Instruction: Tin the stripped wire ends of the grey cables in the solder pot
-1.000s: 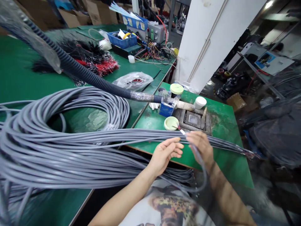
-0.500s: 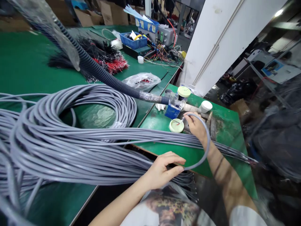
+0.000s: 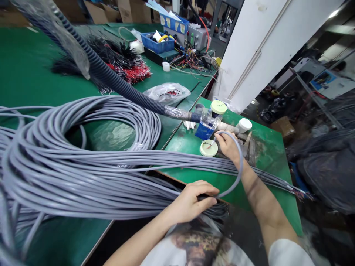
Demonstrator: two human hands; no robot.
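Observation:
My right hand [image 3: 227, 145] pinches a grey cable [image 3: 239, 173] close to its stripped end. Thin wires stick out of that end and reach into a shallow pale round dish [image 3: 208, 149]. From there the cable bends in a loop down to my left hand [image 3: 195, 199], whose thumb and fingers close around it. Many more grey cables [image 3: 155, 159] run behind both hands in a bundle, their stripped ends [image 3: 301, 193] lying toward the right edge of the green table.
A large coil of grey cable [image 3: 55, 147] covers the left table. A ribbed hose [image 3: 124, 88] slants down to a blue box [image 3: 204, 130] behind the dish. Lidded jars [image 3: 218, 107], a white tub [image 3: 244, 125], a plastic bag [image 3: 168, 93] and black-and-red wires [image 3: 124, 66] lie around.
My right hand has moved slightly left and up, and the wire ends sit a little further into the dish. The left hand stays nearly still; the view has shifted slightly.

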